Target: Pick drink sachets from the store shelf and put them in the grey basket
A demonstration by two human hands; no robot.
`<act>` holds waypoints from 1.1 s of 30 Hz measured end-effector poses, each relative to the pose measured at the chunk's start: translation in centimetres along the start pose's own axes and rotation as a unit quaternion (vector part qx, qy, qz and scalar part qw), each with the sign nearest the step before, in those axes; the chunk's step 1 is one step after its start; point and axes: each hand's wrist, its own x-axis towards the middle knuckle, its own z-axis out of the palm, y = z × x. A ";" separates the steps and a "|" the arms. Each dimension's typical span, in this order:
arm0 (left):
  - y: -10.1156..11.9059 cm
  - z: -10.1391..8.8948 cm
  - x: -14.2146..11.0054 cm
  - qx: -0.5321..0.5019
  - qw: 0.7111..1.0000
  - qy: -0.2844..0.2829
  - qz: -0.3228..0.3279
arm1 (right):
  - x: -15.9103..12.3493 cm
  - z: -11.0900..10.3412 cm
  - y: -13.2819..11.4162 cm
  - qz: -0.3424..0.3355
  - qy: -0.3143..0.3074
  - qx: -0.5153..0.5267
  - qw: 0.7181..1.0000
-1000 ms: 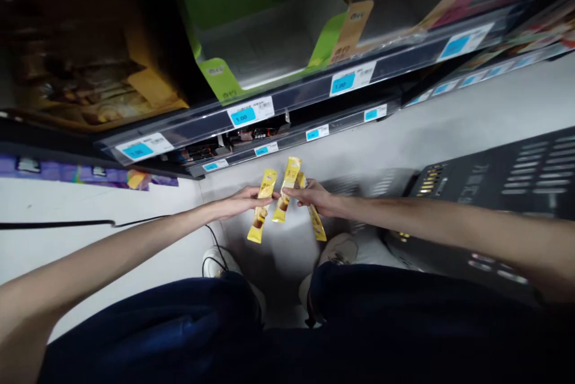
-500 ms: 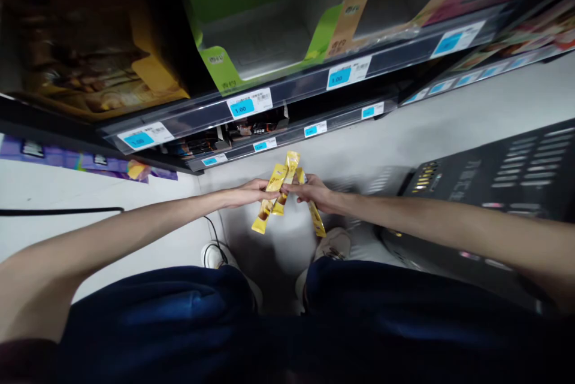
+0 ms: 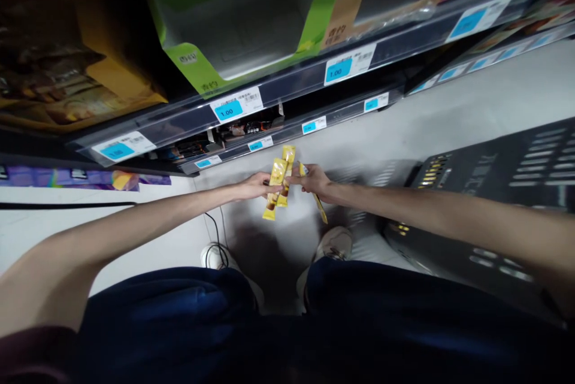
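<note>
Price-tagged shelving (image 3: 291, 82) stands ahead as my left hand (image 3: 256, 186) pinches a yellow sachet (image 3: 278, 169), long axis pointing shelfward, overlapping a second sachet (image 3: 288, 154) beneath the thumb of my right hand (image 3: 315, 183), which, fingers curled, also grips a third sachet (image 3: 320, 210), near end slanting rightward.
</note>
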 end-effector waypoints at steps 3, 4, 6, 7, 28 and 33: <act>0.0 -0.1 1.0 -0.033 0.999 0.041 -0.014 | 1.1 -0.2 -0.8 -0.004 0.019 0.006 1.000; 0.1 -0.2 1.3 -0.041 0.998 0.056 -0.014 | 1.3 -0.3 -0.9 -0.001 0.025 0.009 1.000; 0.3 -0.3 1.8 -0.066 0.995 0.073 -0.010 | 1.7 -0.5 -0.9 0.008 0.035 0.017 0.999; 0.4 -0.4 1.9 -0.080 0.994 0.074 -0.004 | 1.7 -0.5 -0.7 0.011 0.037 0.022 0.999; -0.2 -0.7 1.5 -0.107 0.991 0.068 0.039 | -0.6 0.2 -0.4 0.038 -0.013 0.062 0.997; 0.3 -0.4 1.3 -0.124 0.988 0.081 0.038 | -0.3 0.2 -0.1 0.022 0.001 0.056 0.998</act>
